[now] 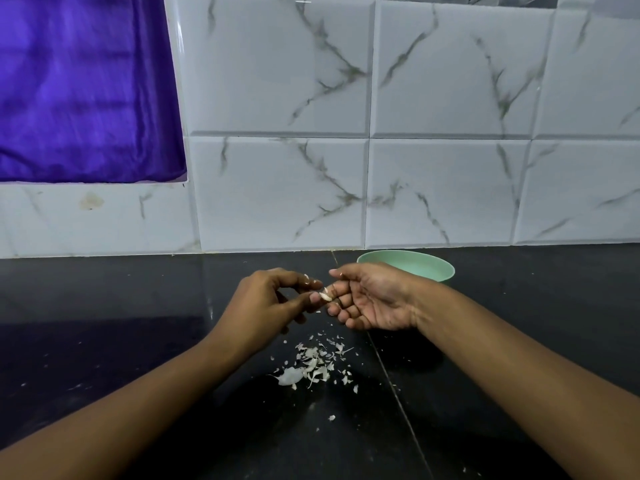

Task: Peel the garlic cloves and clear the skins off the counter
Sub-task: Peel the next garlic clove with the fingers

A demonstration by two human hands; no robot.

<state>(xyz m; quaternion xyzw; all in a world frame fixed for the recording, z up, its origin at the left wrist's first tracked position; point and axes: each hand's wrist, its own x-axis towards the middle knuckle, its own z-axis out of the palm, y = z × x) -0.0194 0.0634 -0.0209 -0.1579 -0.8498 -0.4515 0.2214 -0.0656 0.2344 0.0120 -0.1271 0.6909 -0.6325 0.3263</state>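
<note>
Currently I see the left hand (pixel 273 301) and the right hand (pixel 372 297) meeting above the black counter (pixel 121 323). Both have curled fingers pinching one garlic clove (pixel 325 296) between them. Loose skins (pixel 311 365) lie scattered on the counter, just nearer than the hands. A green bowl (pixel 429 268) sits far right, behind the right wrist.
</note>
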